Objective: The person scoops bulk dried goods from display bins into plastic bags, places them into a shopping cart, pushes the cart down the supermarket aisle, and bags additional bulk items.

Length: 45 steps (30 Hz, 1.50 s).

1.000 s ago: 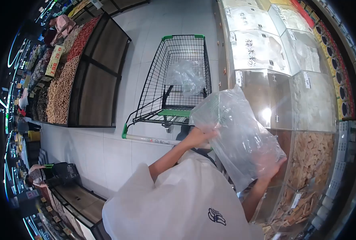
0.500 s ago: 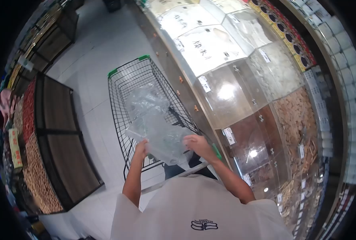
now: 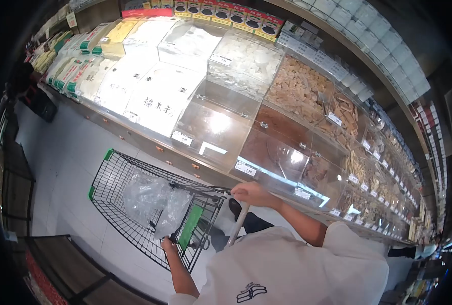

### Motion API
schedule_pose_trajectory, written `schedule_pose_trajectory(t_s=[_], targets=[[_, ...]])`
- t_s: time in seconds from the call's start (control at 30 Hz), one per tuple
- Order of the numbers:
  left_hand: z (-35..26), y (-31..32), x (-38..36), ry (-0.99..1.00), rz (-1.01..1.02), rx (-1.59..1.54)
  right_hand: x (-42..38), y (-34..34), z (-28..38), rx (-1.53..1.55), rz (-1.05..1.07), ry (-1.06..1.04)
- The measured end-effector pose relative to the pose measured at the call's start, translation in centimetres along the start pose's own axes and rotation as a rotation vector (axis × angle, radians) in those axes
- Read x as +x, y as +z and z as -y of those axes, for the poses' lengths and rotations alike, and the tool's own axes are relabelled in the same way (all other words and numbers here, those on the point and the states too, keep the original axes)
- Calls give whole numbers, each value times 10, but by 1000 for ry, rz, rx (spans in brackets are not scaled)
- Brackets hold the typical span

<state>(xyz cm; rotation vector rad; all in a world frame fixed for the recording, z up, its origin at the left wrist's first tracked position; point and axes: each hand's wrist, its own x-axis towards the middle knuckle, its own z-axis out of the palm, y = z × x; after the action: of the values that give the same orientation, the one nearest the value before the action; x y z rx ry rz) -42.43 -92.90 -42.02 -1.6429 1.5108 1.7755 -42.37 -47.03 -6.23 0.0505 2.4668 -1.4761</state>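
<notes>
A wire shopping cart [image 3: 129, 236] with green corner pieces stands in front of me. Inside it lies a crumpled clear plastic bag [image 3: 147, 195], its near part stretching toward my left hand. My left hand [image 3: 169, 245] is closed at the lower end of that bag, by the cart's side. Curled over the far end of the cart's handle bar [image 3: 237, 223] is my right hand [image 3: 249, 194], close to the display counter; its fingertips are partly hidden.
Clear-lidded bulk bins [image 3: 213, 119] of white powder, flakes and dried goods line the counter. Price tags [image 3: 246, 169] sit along its front edge. Boxes [image 3: 231, 16] and stacked white packages [image 3: 360, 25] stand behind. A dark-panelled stand [image 3: 58, 264] is at lower left, beside the tiled floor [image 3: 68, 168].
My view has swung right toward the bins. The right hand has let go of the plastic bag and moved onto the cart handle. The bag has sunk lower into the cart.
</notes>
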Motion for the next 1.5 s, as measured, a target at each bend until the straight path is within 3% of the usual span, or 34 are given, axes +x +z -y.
schedule_pose_trajectory(t_s=[0.13, 0.2, 0.27, 0.4, 0.43, 0.53, 0.57, 0.6, 0.7, 0.87, 0.97, 1.0, 1.1, 1.3, 1.5], targets=[[-15, 24, -65, 330, 104, -45, -28, -100, -48, 7, -345, 203], [-27, 34, -123, 509, 213, 4, -41, -161, -73, -319, -613, 136], [-37, 52, -202, 756, 237, 50, -50, -227, -74, -469, -788, 269], [-30, 83, -319, 968, 410, 271, -32, -356, -145, -781, -1095, 366], [-23, 89, -340, 906, 498, 310, -24, -385, -146, -850, -1074, 390], [21, 113, -378, 1119, 530, 682, 8, -443, -180, -975, -1018, 472], [25, 119, -390, 1055, 542, 765, 16, -450, -190, -1013, -1005, 507], [33, 122, -394, 1134, 553, 821, 21, -454, -200, -1015, -962, 491], [63, 122, -363, 983, 527, 794, 28, -470, -214, -1044, -874, 460], [72, 128, -375, 1028, 329, 1043, 34, -500, -229, -943, -959, 419], [65, 138, -379, 1083, 343, 946, 22, -513, -196, -816, -888, 434], [60, 141, -386, 942, 313, 1006, 22, -513, -182, -787, -887, 390], [66, 145, -384, 956, 177, 1059, 35, -497, -156, -739, -859, 293], [71, 145, -376, 948, 130, 1021, 113, -507, -170, -651, -932, 286], [70, 153, -391, 989, 75, 964, 76, -524, -172, -731, -896, 252]])
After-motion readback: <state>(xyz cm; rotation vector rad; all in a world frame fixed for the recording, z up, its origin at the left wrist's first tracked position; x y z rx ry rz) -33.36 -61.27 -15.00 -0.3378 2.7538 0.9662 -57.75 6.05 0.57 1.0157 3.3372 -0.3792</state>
